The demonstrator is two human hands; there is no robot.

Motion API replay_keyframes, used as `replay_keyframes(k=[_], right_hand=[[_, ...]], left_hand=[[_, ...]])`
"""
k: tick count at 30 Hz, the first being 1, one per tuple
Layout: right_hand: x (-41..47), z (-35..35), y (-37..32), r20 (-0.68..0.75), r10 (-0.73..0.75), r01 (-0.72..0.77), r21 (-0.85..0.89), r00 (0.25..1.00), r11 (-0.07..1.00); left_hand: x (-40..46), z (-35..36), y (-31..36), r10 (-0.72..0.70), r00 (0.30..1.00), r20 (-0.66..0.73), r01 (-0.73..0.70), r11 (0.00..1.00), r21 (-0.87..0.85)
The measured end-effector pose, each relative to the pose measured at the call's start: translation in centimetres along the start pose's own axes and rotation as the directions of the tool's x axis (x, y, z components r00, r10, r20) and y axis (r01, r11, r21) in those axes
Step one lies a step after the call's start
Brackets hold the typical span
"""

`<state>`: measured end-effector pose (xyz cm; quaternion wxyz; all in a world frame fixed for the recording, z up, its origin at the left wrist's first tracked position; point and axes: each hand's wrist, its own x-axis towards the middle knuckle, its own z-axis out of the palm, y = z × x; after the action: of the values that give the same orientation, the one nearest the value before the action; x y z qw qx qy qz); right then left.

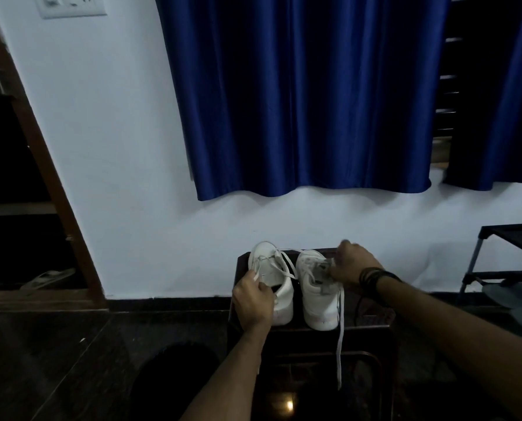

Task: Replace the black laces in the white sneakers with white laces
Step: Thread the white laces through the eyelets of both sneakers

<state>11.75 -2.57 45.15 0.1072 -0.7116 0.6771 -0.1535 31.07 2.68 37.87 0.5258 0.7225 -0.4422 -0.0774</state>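
Note:
Two white sneakers stand side by side on a small dark stool [375, 328], toes toward the wall. My left hand [252, 302] grips the left sneaker [279, 287] at its near side and pinches an end of its white lace [279, 261]. My right hand [352, 267] rests over the right sneaker [314, 299], fingers curled at the eyelets and pinching its white lace. That lace [341, 332] hangs down over the stool's front edge. A thin black lace [358, 311] lies on the stool to the right of the sneakers.
A white wall with blue curtains [299, 101] rises right behind the stool. A dark shoe rack [508, 268] with footwear stands at the right. At the left is a wooden door frame [56, 192] with sandals [48, 279] beyond. The floor is dark tile.

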Motion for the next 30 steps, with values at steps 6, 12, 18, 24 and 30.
replay_keyframes(k=[6, 12, 18, 24, 30], right_hand=[[2.1, 0.3, -4.4, -0.055, -0.28, 0.284, 0.089, 0.959, 0.955], [5.6, 3.5, -9.8, 0.154, -0.407, 0.398, 0.083, 0.9, 0.913], [8.0, 4.9, -10.9, 0.231, -0.25, 0.238, 0.081, 0.94, 0.968], [8.3, -0.1, -10.6, 0.182, -0.348, 0.294, 0.269, 0.92, 0.917], [6.9, -3.5, -11.0, 0.055, -0.398, 0.352, 0.369, 0.916, 0.86]], left_hand=[[-0.4, -0.3, -2.0, 0.033, 0.991, -0.131, -0.045, 0.995, -0.092], [-0.2, -0.5, -2.7, 0.08, 0.986, -0.149, -0.089, 0.994, -0.057], [0.1, -0.4, -3.2, 0.097, 0.984, -0.149, -0.109, 0.991, -0.075], [0.1, 0.4, -2.3, 0.16, 0.979, -0.122, -0.165, 0.986, -0.027], [-0.2, 1.0, -1.3, 0.184, 0.981, -0.068, -0.182, 0.983, 0.031]])
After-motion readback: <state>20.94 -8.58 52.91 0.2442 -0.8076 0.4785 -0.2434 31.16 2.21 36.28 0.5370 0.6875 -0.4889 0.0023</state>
